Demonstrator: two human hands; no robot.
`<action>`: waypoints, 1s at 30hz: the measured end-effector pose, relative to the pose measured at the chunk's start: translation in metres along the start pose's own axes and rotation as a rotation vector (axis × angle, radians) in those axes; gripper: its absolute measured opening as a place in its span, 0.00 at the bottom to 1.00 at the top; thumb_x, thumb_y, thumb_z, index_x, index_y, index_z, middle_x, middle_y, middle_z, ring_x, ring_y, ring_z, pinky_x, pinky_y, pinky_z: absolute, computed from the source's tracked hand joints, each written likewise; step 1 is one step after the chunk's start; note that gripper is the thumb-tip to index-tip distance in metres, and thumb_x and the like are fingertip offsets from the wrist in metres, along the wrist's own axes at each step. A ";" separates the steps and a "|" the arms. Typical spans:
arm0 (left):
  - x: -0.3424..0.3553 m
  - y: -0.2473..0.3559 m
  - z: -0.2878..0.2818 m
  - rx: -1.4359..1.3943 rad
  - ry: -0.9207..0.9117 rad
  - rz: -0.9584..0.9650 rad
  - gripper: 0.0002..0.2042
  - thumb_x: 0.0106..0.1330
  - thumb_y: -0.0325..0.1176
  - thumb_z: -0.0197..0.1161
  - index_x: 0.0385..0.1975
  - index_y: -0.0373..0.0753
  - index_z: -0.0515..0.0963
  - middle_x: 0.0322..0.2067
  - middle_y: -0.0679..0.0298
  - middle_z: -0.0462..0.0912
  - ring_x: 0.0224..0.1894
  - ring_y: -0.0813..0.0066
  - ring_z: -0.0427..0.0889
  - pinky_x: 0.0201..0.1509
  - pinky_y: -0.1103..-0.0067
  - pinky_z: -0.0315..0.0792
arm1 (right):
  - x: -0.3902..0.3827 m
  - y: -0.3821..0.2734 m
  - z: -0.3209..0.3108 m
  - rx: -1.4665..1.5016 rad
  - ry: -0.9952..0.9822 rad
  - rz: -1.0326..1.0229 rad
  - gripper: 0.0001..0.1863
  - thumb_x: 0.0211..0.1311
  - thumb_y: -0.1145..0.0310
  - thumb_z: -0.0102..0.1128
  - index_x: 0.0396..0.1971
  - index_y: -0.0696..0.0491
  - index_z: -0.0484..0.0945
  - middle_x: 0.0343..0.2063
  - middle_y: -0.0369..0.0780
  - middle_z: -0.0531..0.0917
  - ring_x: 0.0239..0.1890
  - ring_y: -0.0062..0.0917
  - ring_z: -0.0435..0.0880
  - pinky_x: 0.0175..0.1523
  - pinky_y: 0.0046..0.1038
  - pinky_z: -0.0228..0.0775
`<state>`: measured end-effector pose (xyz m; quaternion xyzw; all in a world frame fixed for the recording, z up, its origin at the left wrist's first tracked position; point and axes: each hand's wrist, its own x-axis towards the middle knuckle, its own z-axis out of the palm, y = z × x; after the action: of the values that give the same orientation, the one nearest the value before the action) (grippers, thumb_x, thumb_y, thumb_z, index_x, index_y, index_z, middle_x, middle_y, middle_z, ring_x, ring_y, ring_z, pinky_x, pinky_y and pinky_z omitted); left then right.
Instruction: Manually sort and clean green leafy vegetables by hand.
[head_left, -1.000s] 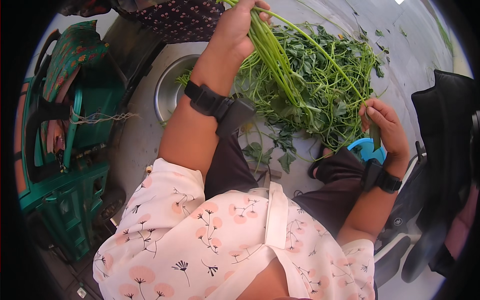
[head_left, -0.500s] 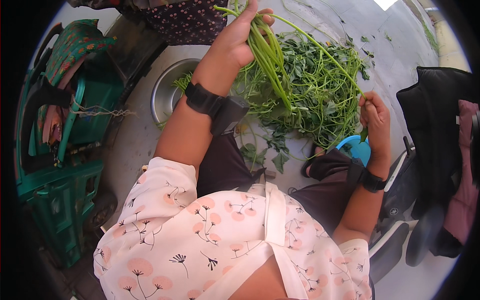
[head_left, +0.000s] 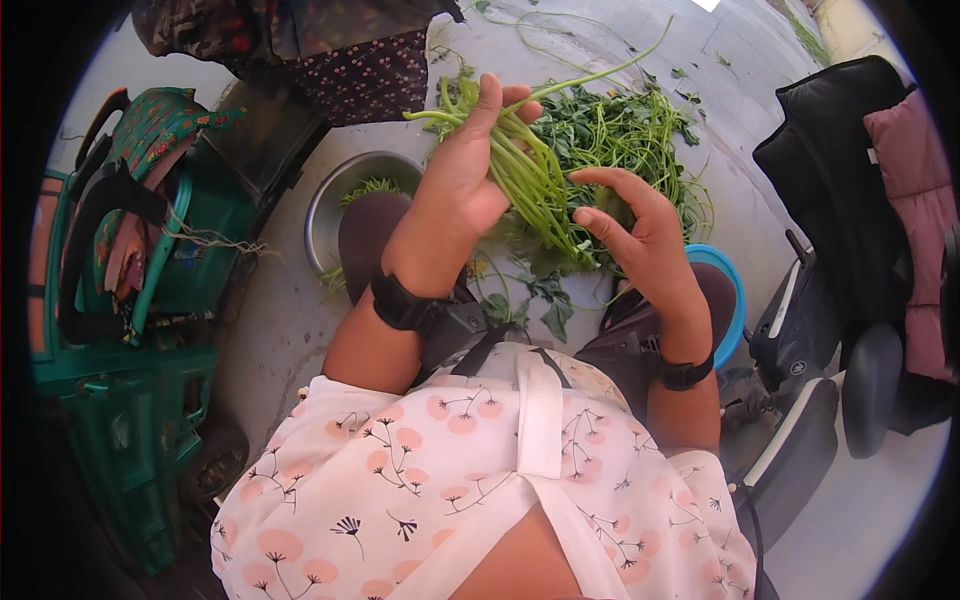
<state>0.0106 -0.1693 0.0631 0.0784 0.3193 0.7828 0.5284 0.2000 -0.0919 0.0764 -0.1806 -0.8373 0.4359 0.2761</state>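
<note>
Since half a second ago the right hand has come in from well out toward four o'clock to just beside the bunch of green stems, and the long stem, which then stretched to its fingers, now points away at two o'clock with its far end free.

Head view: the left hand is closed around the bunch, its thumb lying along the near side. Taking that grip as the clock's centre, short stem ends poke out at nine o'clock, while most of the stems run down toward five o'clock, where the leafy ends hang. At about four o'clock from the grip, the right hand is loosened, with thumb and forefinger curved apart; its other fingers are mostly hidden. Whether it touches the hanging leaves I cannot tell.

A heap of leafy vines lies on the pale floor at three o'clock, beyond the bunch. Between eight and nine o'clock sits a metal bowl with greens in it. The blue basin stands at four o'clock, farther out than the right hand.
</note>
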 end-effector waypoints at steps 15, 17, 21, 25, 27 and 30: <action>-0.054 0.011 0.014 0.405 -0.028 0.259 0.15 0.68 0.44 0.60 0.34 0.37 0.79 0.28 0.66 0.79 0.27 0.81 0.72 0.32 0.85 0.68 | -0.030 -0.016 -0.007 -0.203 0.136 -0.198 0.05 0.60 0.74 0.59 0.31 0.60 0.76 0.26 0.41 0.75 0.30 0.29 0.73 0.35 0.26 0.64; -0.052 0.013 0.005 0.385 -0.081 0.253 0.15 0.69 0.44 0.59 0.34 0.37 0.78 0.27 0.67 0.79 0.26 0.81 0.71 0.31 0.85 0.68 | -0.039 -0.021 -0.016 -0.204 0.078 -0.160 0.06 0.63 0.73 0.57 0.30 0.60 0.75 0.25 0.38 0.76 0.29 0.23 0.73 0.34 0.23 0.64; -0.052 0.018 -0.004 0.225 -0.074 0.244 0.15 0.70 0.44 0.58 0.34 0.37 0.77 0.26 0.67 0.77 0.26 0.81 0.70 0.30 0.86 0.67 | -0.051 -0.018 -0.022 0.095 -0.133 0.114 0.08 0.67 0.70 0.53 0.31 0.59 0.75 0.23 0.34 0.74 0.25 0.15 0.70 0.32 0.20 0.63; -0.055 0.009 0.003 0.209 -0.077 0.200 0.14 0.70 0.44 0.57 0.34 0.38 0.76 0.26 0.68 0.77 0.25 0.82 0.69 0.30 0.85 0.66 | -0.058 -0.007 -0.018 0.095 -0.119 0.117 0.08 0.67 0.71 0.50 0.35 0.59 0.76 0.24 0.33 0.77 0.24 0.14 0.68 0.30 0.19 0.62; -0.059 0.013 0.001 0.204 -0.075 0.170 0.14 0.70 0.45 0.57 0.35 0.38 0.75 0.26 0.68 0.76 0.25 0.83 0.68 0.30 0.85 0.65 | -0.054 -0.014 -0.006 0.030 -0.042 0.084 0.08 0.66 0.72 0.49 0.36 0.60 0.76 0.26 0.34 0.79 0.23 0.15 0.68 0.30 0.20 0.62; -0.058 0.019 -0.006 0.151 -0.232 0.105 0.14 0.71 0.46 0.55 0.36 0.40 0.75 0.25 0.71 0.71 0.23 0.84 0.65 0.29 0.85 0.63 | -0.054 -0.002 0.002 -0.055 -0.024 0.048 0.09 0.62 0.74 0.49 0.38 0.59 0.77 0.27 0.40 0.82 0.23 0.22 0.75 0.31 0.25 0.67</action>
<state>0.0178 -0.2267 0.0822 0.2242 0.3094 0.7688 0.5128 0.2408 -0.1237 0.0611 -0.2028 -0.8477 0.4213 0.2506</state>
